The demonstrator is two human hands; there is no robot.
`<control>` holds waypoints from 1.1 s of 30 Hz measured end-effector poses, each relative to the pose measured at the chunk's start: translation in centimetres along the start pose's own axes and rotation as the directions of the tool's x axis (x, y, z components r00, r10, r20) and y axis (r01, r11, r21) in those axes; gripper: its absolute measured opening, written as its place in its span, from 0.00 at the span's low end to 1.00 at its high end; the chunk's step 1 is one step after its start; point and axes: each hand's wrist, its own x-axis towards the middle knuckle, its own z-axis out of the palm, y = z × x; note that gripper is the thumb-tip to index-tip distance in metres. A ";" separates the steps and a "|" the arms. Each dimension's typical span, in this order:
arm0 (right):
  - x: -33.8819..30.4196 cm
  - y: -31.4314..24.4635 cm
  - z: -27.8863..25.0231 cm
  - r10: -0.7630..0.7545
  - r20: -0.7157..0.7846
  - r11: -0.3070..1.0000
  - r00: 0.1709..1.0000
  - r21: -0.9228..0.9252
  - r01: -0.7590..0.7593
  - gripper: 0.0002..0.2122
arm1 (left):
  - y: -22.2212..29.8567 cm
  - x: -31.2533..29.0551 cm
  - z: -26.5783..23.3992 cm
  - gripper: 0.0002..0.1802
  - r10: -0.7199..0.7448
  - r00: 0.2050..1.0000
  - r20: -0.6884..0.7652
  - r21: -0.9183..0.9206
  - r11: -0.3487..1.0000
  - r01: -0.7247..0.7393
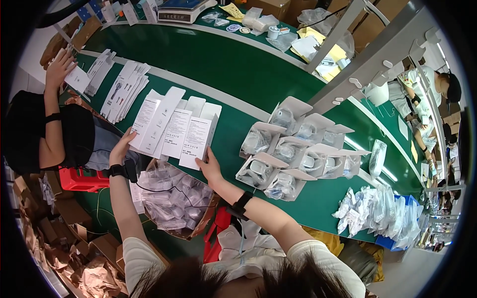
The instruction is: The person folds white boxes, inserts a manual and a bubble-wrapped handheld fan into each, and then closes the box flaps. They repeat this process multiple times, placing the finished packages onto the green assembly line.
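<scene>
A row of white printed cartons [172, 130], with flaps standing up at their far ends, lies across the green workbench in front of me. My left hand [121, 148] grips the left edge of the row at the leftmost carton. At the other end, my right hand [210, 169] has its thumb and fingers around the lower corner of the rightmost carton [198, 141]. To the right of that hand stands a cluster of open white boxes [285, 191], each with bagged parts inside. Flat printed cartons [124, 92] lie stacked on the left.
A co-worker's hand [60, 67] holds a white carton at far left. Below the bench edge sits a big box of bagged parts [176, 198] beside a red stool [84, 180]. Plastic-bagged items [367, 208] fill a blue bin [392, 242] at right. A metal post [370, 54] rises behind.
</scene>
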 end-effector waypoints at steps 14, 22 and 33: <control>-12.5 -8.1 0.5 -0.268 0.119 0.935 0.956 -0.207 0.288 0.33 | 3.2 -19.7 -5.2 0.29 0.167 0.935 -0.311 -0.137 0.966 -0.218; -23.1 -15.6 -6.4 -0.279 0.316 0.890 0.907 -0.268 0.368 0.33 | 11.6 -30.8 6.5 0.29 0.210 0.907 -0.365 -0.129 0.953 -0.273; -36.6 -16.9 -27.4 -0.420 0.315 0.805 0.851 -0.303 0.510 0.33 | 14.2 -38.0 35.7 0.31 0.404 0.867 -0.293 -0.235 0.848 -0.474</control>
